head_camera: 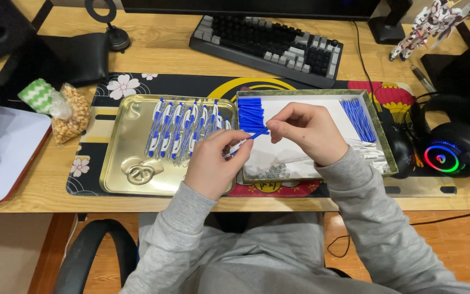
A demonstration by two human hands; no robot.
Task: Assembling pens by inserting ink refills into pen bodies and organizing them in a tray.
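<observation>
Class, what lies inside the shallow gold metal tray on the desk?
The gold metal tray holds a row of blue-and-white pens; the left hand covers its right corner.

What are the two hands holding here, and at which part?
The left hand pinches a white pen barrel at its lower end; the right hand holds a blue refill by its right end.

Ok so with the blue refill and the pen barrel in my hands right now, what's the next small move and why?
Probably slide the blue refill further into the white pen barrel. The right hand pinches the refill, its tip at the barrel that the left hand holds, and most of the refill is outside. Finished pens lie in rows on the gold tray.
</observation>
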